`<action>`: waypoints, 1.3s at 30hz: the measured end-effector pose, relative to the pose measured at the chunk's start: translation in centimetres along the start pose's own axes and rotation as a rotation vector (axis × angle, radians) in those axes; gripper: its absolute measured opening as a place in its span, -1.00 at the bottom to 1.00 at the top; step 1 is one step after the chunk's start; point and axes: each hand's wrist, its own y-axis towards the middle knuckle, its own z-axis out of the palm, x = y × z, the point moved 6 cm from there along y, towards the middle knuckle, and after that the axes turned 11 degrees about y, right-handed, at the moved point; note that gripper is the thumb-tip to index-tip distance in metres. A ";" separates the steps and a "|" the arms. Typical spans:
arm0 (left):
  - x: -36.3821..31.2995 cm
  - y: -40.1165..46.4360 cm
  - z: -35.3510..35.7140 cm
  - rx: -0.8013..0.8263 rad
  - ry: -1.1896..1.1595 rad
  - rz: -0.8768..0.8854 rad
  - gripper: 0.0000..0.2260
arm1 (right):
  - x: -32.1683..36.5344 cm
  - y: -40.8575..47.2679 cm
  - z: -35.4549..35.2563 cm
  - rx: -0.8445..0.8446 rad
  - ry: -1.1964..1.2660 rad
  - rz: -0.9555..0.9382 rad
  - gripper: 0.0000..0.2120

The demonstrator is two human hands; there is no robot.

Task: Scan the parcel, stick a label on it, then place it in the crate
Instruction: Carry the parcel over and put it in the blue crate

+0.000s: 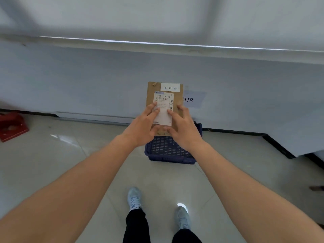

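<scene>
I hold a flat brown cardboard parcel (151, 92) upright in front of me, above a dark blue slatted crate (168, 151) on the floor. A white shipping label with barcodes (164, 102) covers the parcel's middle, and a small white sticker with three characters (170, 87) sits at its top right. My left hand (142, 127) grips the parcel's lower left, fingers lying on the shipping label. My right hand (184, 127) grips the lower right edge, fingers also on the label. The parcel's bottom edge is hidden by my hands.
The crate stands against a pale wall with a paper sign (190, 99) stuck on it behind the parcel. A red object (12, 127) lies on the tiled floor at far left. My two feet in grey shoes (134, 199) stand just short of the crate.
</scene>
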 end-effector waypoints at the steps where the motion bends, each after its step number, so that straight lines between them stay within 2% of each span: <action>1: 1.1 0.7 0.4 0.018 -0.001 0.019 -0.35 | -0.2 0.8 0.8 -0.007 0.007 0.025 -0.32; 9: 8.7 5.0 3.6 0.140 -0.034 0.104 -0.39 | -1.8 5.9 7.7 -0.042 0.086 0.155 -0.33; 15: 12.7 7.8 9.1 0.212 -0.055 0.134 -0.38 | -6.2 8.9 12.4 -0.003 0.102 0.215 -0.32; 22: 16.0 11.2 19.3 0.236 -0.090 0.112 -0.39 | -14.1 11.4 18.6 0.025 0.148 0.264 -0.35; 31: 19.0 15.9 36.0 0.279 -0.068 0.094 -0.38 | -28.1 13.6 27.9 0.091 0.140 0.263 -0.37; 39: 22.5 19.1 49.5 0.244 -0.043 0.076 -0.35 | -39.5 16.1 36.0 0.174 0.082 0.246 -0.29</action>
